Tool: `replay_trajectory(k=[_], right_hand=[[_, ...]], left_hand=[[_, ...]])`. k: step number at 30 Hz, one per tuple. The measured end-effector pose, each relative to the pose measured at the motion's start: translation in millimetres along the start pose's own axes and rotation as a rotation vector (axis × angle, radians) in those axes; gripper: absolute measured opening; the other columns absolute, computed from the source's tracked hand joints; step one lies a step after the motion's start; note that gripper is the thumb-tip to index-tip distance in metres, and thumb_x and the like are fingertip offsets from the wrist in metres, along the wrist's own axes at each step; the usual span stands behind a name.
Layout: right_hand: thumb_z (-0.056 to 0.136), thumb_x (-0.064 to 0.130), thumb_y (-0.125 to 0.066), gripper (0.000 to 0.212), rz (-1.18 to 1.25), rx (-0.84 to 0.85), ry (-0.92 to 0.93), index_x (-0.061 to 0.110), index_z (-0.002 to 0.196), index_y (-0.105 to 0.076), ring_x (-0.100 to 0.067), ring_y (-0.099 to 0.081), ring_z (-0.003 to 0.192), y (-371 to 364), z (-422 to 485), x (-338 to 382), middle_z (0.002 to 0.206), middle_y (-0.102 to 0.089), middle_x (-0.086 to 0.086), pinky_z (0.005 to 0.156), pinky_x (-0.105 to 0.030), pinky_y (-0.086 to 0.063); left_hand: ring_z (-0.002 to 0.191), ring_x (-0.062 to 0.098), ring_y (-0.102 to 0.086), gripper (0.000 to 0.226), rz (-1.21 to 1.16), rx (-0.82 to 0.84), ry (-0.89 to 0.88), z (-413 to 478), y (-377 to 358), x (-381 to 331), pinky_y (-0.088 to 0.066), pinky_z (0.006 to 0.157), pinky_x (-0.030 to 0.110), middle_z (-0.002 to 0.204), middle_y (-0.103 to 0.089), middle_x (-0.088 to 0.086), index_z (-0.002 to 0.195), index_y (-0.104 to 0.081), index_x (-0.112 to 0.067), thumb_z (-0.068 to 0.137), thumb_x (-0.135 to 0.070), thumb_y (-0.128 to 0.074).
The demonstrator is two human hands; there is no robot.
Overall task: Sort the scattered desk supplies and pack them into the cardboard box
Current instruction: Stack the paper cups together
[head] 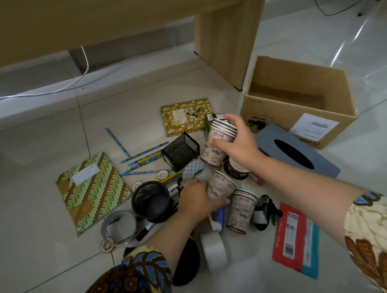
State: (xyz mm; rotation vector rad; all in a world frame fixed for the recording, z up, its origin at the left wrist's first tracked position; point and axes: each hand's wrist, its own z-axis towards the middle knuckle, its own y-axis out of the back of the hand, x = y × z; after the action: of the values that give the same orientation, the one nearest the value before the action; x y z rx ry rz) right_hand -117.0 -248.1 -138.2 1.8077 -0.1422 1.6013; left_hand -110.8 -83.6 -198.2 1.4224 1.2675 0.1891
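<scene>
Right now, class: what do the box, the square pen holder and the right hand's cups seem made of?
Box: matte brown cardboard, by its plain folded walls. Pen holder: black mesh, probably metal; light shows through. Cups: printed paper, likely, with rolled rims.

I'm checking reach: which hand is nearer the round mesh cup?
Left. The left hand, gripping a paper cup, is just right of the round mesh cup; the right hand, holding a cup stack, is farther up and right.

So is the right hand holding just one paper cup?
No, the right hand grips a stack of nested paper cups, with several rims showing at its top.
</scene>
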Motion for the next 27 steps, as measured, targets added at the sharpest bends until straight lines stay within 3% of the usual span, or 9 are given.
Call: replay_trajectory(k=[3,6,9,11,15,18,21,24,27], right_hand=[[0.072,0.015,-0.081,0.077,0.116,-0.038,-0.014,0.026,0.134,-0.039,-0.005,-0.062,0.087,13.8,9.2,8.4,0.102,-0.059,0.009,0.072,-0.02,-0.053],[0.073,0.012,-0.079,0.068,0.106,0.013,-0.006,0.028,0.128,-0.043,-0.007,-0.063,0.086,22.8,17.7,14.9,0.1,-0.061,0.01,0.071,-0.023,-0.054],[0.083,0.017,-0.07,0.045,0.005,0.267,-0.033,0.025,0.124,-0.052,-0.012,-0.063,0.096,15.0,17.4,18.3,0.108,-0.062,0.005,0.074,-0.02,-0.052],[0.094,0.036,-0.056,0.033,-0.041,0.468,-0.081,0.029,0.126,-0.054,-0.018,-0.055,0.117,5.3,16.0,18.7,0.125,-0.058,0.003,0.09,-0.03,-0.047],[0.081,0.079,-0.02,0.08,0.034,0.465,-0.174,0.039,0.151,-0.016,-0.015,-0.017,0.144,1.9,15.9,12.3,0.159,-0.015,0.011,0.113,-0.044,-0.02],[0.061,0.091,-0.041,0.105,-0.463,0.342,-0.174,0.037,0.148,-0.017,-0.03,-0.03,0.14,16.4,16.3,-13.2,0.155,-0.028,-0.005,0.111,-0.051,-0.03],[0.062,0.071,-0.071,0.101,-1.032,0.363,-0.18,0.032,0.144,-0.026,-0.035,-0.034,0.132,24.6,10.2,-35.3,0.143,-0.037,-0.013,0.101,-0.049,-0.041],[0.069,0.045,-0.079,0.084,-0.992,0.401,-0.133,0.029,0.138,-0.035,-0.034,-0.045,0.119,22.7,11.7,-40.2,0.13,-0.044,-0.011,0.092,-0.042,-0.048],[0.072,0.041,-0.076,0.065,-0.896,0.331,-0.058,0.024,0.126,-0.045,-0.03,-0.055,0.105,24.6,23.8,-28.4,0.119,-0.053,-0.011,0.083,-0.037,-0.05]], left_hand=[[0.089,0.009,-0.065,0.058,-0.353,-0.021,-0.029,4.7,20.6,1.1,-0.055,0.079,0.03,0.096,-0.07,-0.006,0.106,-0.065,-0.023,0.062,-0.06,-0.076],[0.086,0.007,-0.067,0.051,-0.541,-0.107,-0.019,7.0,35.1,-2.0,-0.057,0.079,0.033,0.097,-0.072,-0.007,0.108,-0.065,-0.024,0.067,-0.051,-0.079],[0.086,0.009,-0.067,0.049,-0.578,-0.184,0.004,16.3,42.5,-4.6,-0.057,0.079,0.035,0.097,-0.071,-0.005,0.106,-0.064,-0.022,0.068,-0.05,-0.078],[0.088,0.011,-0.066,0.056,-0.585,-0.196,0.026,24.5,46.7,-4.1,-0.057,0.08,0.037,0.1,-0.07,-0.003,0.11,-0.062,-0.021,0.066,-0.05,-0.079],[0.1,0.016,-0.064,0.069,-0.626,-0.209,0.084,36.0,53.6,-0.5,-0.056,0.087,0.04,0.114,-0.065,-0.001,0.122,-0.054,-0.019,0.065,-0.045,-0.081],[0.109,0.018,-0.061,0.078,-0.687,-0.239,0.101,42.0,57.5,-3.1,-0.053,0.094,0.04,0.124,-0.062,0.001,0.13,-0.049,-0.017,0.064,-0.041,-0.082],[0.113,0.019,-0.058,0.08,-0.679,-0.244,0.081,42.6,57.8,-3.5,-0.05,0.097,0.042,0.127,-0.06,0.0,0.132,-0.045,-0.018,0.064,-0.035,-0.083],[0.115,0.02,-0.056,0.08,-0.643,-0.238,0.071,40.8,53.2,1.7,-0.05,0.094,0.037,0.129,-0.057,0.002,0.134,-0.04,-0.017,0.068,-0.027,-0.083],[0.111,0.02,-0.055,0.072,-0.585,-0.234,0.06,38.2,48.1,7.4,-0.048,0.084,0.031,0.125,-0.056,0.004,0.131,-0.041,-0.014,0.071,-0.022,-0.081]])
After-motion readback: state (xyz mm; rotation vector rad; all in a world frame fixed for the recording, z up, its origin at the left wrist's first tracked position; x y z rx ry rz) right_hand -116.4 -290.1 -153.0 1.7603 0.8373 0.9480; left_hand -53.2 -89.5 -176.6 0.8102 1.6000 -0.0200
